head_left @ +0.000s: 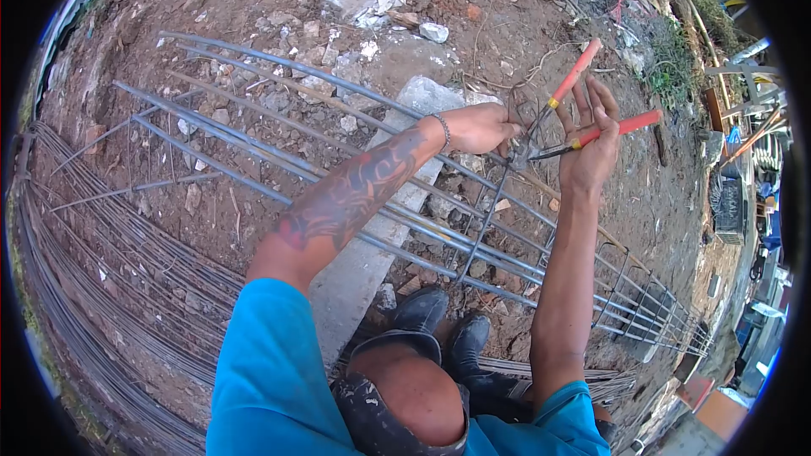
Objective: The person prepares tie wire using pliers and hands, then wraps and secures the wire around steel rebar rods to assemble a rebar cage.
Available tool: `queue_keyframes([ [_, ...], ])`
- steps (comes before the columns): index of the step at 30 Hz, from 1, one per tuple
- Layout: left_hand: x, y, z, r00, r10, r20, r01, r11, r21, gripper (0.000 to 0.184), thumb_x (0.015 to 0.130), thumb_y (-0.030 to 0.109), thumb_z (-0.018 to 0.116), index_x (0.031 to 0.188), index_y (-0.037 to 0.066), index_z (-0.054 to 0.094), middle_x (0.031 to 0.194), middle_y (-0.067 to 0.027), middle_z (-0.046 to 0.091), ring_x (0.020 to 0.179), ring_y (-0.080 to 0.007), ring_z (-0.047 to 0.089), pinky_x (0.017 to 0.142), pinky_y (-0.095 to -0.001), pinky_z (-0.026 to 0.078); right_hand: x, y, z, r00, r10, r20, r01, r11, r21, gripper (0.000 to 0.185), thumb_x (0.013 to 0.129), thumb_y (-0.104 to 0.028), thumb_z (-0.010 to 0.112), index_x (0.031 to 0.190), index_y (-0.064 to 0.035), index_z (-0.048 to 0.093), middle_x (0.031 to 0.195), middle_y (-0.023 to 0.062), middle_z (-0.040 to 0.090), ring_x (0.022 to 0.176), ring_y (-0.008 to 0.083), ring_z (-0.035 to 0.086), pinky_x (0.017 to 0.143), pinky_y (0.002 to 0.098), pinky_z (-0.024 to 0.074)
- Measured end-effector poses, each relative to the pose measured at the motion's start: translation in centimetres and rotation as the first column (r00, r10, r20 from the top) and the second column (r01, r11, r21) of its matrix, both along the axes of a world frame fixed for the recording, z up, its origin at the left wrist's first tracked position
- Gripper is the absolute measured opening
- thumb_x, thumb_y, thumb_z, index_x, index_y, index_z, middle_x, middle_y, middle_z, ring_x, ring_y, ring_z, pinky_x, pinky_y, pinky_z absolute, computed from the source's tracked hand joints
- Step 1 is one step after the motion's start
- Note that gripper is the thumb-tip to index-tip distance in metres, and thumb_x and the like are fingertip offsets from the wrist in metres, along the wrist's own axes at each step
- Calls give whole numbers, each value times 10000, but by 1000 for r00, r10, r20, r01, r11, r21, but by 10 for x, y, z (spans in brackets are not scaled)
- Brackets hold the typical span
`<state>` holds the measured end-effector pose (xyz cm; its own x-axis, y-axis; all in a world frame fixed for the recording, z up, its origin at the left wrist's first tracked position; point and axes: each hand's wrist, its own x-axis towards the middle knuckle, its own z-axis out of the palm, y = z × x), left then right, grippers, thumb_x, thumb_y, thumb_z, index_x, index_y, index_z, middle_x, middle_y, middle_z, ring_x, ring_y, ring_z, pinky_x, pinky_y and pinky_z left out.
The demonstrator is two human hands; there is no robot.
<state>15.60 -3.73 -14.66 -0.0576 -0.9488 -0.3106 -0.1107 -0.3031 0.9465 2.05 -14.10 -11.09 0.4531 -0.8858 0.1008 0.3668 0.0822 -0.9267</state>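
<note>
Red-handled pincers [627, 124] are in my right hand [590, 148], their handles spread wide. One handle crosses my palm, and my fingers reach toward the other. The jaws are at a crossing of a steel rebar [397, 218] and a thin square stirrup [481, 232]. My left hand [481, 128] is beside the jaws, fingers closed at the same crossing. What those fingers pinch is too small to make out. Several long bars run side by side under both forearms, with more stirrups [615, 287] bunched toward the right end.
A concrete slab [359, 283] lies beneath the bars. Bundled thin rods [101, 287] lie along the left. Rubble and broken stones [363, 8] cover the dirt at the back. My boots [420, 311] stand close to the near bars. Tools and crates [731, 207] lie at the far right.
</note>
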Motion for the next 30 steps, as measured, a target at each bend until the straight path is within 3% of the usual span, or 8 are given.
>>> queue_keyframes([
  [4,-1,1,-1,999,-8,36,9,1000,-15,411,984,219,394,1344,23,429,866,-91,620,865,-157,608,823,-292,477,-1,-5,-8,991,88,104,-85,996,-35,403,803,-83,428,1197,-2,455,1260,182,473,1165,302,491,926,460,444],
  [6,-2,-1,-7,999,38,21,-37,997,-72,380,973,198,398,1307,39,483,802,-102,648,780,-171,624,744,-309,480,-1,-4,-9,991,80,112,-74,996,-53,397,797,-67,430,1189,-7,445,1263,192,465,1150,299,498,911,451,450],
  [8,1,-2,-7,1000,9,16,-8,998,-64,370,975,188,389,1294,30,490,832,-98,638,821,-167,618,787,-307,483,2,-3,-7,990,67,123,-59,996,-72,392,790,-52,431,1181,-11,435,1267,203,458,1136,295,505,895,442,456],
  [17,2,-4,-11,999,-2,51,5,999,-50,326,969,145,364,1200,24,559,877,-120,646,877,-176,631,841,-323,505,18,9,8,976,-216,-4,210,953,-216,373,856,42,383,1217,-31,322,1112,180,464,954,238,564,784,376,552],
  [20,3,-4,-14,999,-9,53,12,998,-57,323,967,141,365,1191,21,564,875,-121,647,877,-176,633,842,-323,506,23,11,7,946,-306,-110,257,911,-321,354,899,-4,393,1234,-26,280,1088,159,470,882,213,583,698,329,553],
  [23,2,-4,-13,999,-4,49,7,998,-67,322,965,141,372,1192,15,562,874,-121,650,874,-179,633,839,-321,506,34,5,11,870,-476,-126,421,852,-312,250,942,-112,461,1150,-2,377,948,107,512,717,160,574,593,278,515],
  [25,1,-2,-13,999,-6,47,9,998,-69,322,963,143,378,1194,11,560,873,-120,650,872,-181,633,838,-319,505,32,-12,20,876,-313,-367,284,950,-133,244,948,-238,517,1006,-5,474,771,48,494,596,123,520,525,256,461],
  [30,6,6,5,984,-46,171,61,995,-80,365,956,210,425,1233,-3,532,984,-162,652,948,-217,625,873,-327,488,33,-37,8,980,-52,-194,80,987,137,316,945,-342,517,915,-28,499,711,28,456,579,128,487,530,300,442],
])
